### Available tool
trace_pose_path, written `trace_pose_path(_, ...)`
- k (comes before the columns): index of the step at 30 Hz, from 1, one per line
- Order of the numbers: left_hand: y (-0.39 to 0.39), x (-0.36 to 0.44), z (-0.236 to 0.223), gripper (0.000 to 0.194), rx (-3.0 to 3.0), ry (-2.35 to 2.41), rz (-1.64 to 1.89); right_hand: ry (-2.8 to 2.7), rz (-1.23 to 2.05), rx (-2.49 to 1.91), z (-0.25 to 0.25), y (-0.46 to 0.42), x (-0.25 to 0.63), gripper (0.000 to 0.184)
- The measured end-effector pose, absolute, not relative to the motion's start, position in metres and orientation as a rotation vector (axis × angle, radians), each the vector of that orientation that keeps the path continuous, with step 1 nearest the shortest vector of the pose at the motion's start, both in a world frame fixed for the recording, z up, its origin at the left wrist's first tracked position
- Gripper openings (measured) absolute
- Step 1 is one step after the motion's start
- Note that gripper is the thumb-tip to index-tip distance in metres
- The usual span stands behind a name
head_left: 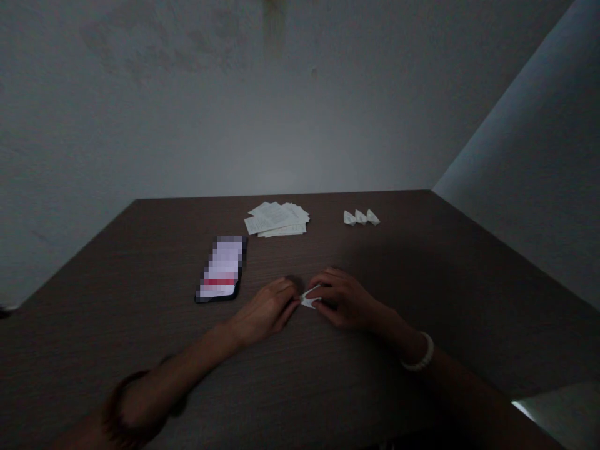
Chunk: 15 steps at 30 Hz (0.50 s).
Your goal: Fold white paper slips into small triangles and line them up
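Observation:
A small folded piece of white paper (309,299) lies on the dark wooden table (422,275), pinched between both hands. My left hand (265,311) grips its left end with the fingertips. From the other side my right hand (344,299) covers and holds its right part; a pale bracelet circles that wrist. Most of the paper is hidden under the fingers.
A phone (221,270) with a lit screen lies to the left of my hands. A loose stack of white paper sheets (277,219) sits further back. Three small folded paper shapes (360,217) stand in a row at the back right. Walls close the table's far and right sides.

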<state>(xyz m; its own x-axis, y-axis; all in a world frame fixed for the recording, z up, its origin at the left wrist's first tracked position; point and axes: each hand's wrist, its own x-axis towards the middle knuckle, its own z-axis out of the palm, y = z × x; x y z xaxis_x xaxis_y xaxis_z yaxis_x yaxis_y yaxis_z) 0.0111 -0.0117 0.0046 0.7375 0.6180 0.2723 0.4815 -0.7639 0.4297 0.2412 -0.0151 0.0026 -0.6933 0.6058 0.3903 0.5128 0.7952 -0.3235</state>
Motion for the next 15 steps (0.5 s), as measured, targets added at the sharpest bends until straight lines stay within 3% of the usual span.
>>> trace_pose_path(15, -0.0106, 0.0162, 0.005, 0.016, 2.647, 0.952, 0.546, -2.618, 0.168, -0.763, 0.0049, -0.0198, 0.238, 0.03)
